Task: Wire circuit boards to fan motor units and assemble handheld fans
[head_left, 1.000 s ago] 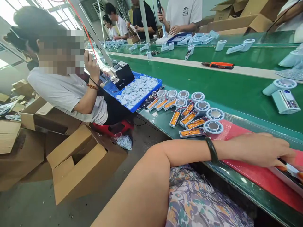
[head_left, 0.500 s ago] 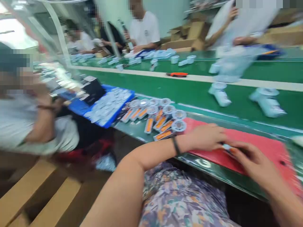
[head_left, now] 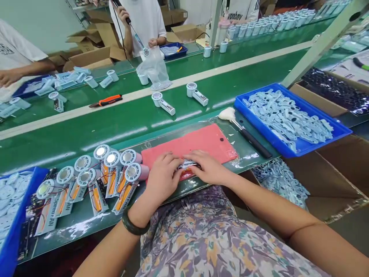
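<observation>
My left hand (head_left: 163,177) and my right hand (head_left: 209,167) are closed on a handheld fan (head_left: 187,164) lying low over the red mat (head_left: 196,140). Only a strip of its pale handle shows, with dark print and a bit of orange; my left fingers hide the rest. Left of the mat, several open-backed handheld fans (head_left: 86,177) lie with round heads up, showing orange batteries and red wires. To the right, a black-handled mallet (head_left: 250,140) with a whitish head rests on the bench.
A blue tray (head_left: 341,130) of pale handle covers sits at right, another blue tray (head_left: 21,219) at left. Beyond runs a green conveyor (head_left: 123,123) carrying fans and orange pliers (head_left: 109,100). Across it, a person (head_left: 141,23) holds a power screwdriver. An open carton (head_left: 340,173) stands below, right.
My view has swung to the right, bringing the mallet and right-hand tray into sight. Both hands stay together over the mat with the fan between them.
</observation>
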A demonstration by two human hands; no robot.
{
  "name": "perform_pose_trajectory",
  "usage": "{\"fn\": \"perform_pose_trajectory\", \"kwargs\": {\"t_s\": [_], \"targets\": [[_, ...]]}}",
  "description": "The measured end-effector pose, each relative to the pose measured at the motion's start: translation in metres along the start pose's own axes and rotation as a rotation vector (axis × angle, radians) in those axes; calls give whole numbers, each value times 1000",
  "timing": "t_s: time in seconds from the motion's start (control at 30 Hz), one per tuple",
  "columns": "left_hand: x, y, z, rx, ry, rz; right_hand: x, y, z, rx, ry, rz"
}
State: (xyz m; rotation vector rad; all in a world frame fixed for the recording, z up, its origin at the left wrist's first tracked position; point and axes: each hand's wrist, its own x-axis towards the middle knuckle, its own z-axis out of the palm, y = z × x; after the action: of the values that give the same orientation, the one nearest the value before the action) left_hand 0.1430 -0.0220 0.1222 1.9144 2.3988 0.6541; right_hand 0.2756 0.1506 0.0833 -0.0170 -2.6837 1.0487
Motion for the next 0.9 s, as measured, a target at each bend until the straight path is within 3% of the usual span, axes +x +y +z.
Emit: {"fn": "perform_pose_trajectory", "kwargs": {"t_s": [0.23,0.33,0.43,0.53,0.63,0.77,0.9], "targets": [[1,0,1,20,-28,-10,1,0,4,-215,-6,-28],[3,6,-5,94,-94,-14,0,0,7,-115,44,-39],[13,-1,-20,271,-161,43,-5,3,12,85,228,-26],[41,-34,-45,466,-137,113,-8,9,19,218,452,16],[86,-82,-74,707,-128,28,-8,12,26,245,554,58],[145,-135,-89,829,-202,-121,-5,9,28,155,484,77],[173,-154,-75,785,-324,-228,-4,4,26,64,367,70]]}}
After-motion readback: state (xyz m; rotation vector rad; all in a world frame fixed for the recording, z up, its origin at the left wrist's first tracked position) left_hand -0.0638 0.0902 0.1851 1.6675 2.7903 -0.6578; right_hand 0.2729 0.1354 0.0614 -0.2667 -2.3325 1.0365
